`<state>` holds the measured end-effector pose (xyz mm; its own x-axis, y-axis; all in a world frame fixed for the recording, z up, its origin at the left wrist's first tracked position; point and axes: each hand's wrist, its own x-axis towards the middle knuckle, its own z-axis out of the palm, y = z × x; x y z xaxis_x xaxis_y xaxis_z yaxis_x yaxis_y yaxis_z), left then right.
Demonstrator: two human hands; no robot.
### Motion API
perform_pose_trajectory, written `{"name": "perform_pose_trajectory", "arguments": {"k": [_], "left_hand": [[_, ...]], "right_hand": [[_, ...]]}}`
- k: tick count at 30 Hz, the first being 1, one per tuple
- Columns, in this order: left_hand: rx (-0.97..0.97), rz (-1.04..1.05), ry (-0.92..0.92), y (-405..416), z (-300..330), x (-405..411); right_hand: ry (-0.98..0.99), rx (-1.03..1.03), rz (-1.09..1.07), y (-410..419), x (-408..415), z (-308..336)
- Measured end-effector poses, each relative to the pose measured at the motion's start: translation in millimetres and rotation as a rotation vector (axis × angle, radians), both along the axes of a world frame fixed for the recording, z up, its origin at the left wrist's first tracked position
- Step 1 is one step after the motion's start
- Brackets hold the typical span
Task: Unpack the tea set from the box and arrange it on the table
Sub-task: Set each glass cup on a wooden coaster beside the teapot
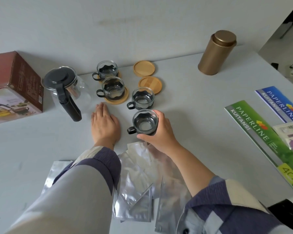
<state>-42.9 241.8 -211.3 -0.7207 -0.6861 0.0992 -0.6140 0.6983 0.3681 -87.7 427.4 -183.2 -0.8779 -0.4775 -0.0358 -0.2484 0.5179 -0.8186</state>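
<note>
A glass teapot (66,88) with a black lid and handle stands left of centre, beside the brown tea set box (15,85). Two glass cups with black holders sit on wooden coasters: the far cup (107,69) and the cup in front of it (113,88). A third cup (142,97) stands on the bare table. Two wooden coasters lie bare, the farther coaster (144,68) and the nearer coaster (150,84). My right hand (159,132) grips a fourth cup (145,121) from the right side. My left hand (105,124) rests flat on the table, fingers together.
A gold cylindrical tin (216,53) stands at the back right. A green receipt book (264,142) and a blue receipt book (281,103) lie on the right, with a small packet (289,135) on them. Several clear plastic bags (139,179) lie near the front edge.
</note>
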Motion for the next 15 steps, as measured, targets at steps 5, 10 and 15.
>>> {"name": "perform_pose_trajectory", "arguments": {"k": [5, 10, 15], "left_hand": [[0.004, 0.005, 0.013, -0.2, 0.5, -0.1], [0.006, 0.024, 0.013, 1.2, 2.2, -2.3], [0.026, 0.035, 0.025, 3.5, 6.3, -1.8]], "right_hand": [[-0.049, -0.040, -0.004, 2.0, -3.5, 2.1], [-0.150, -0.095, -0.025, 14.8, -18.5, 26.3], [-0.118, -0.171, -0.048, 8.2, -58.6, 65.0]]}}
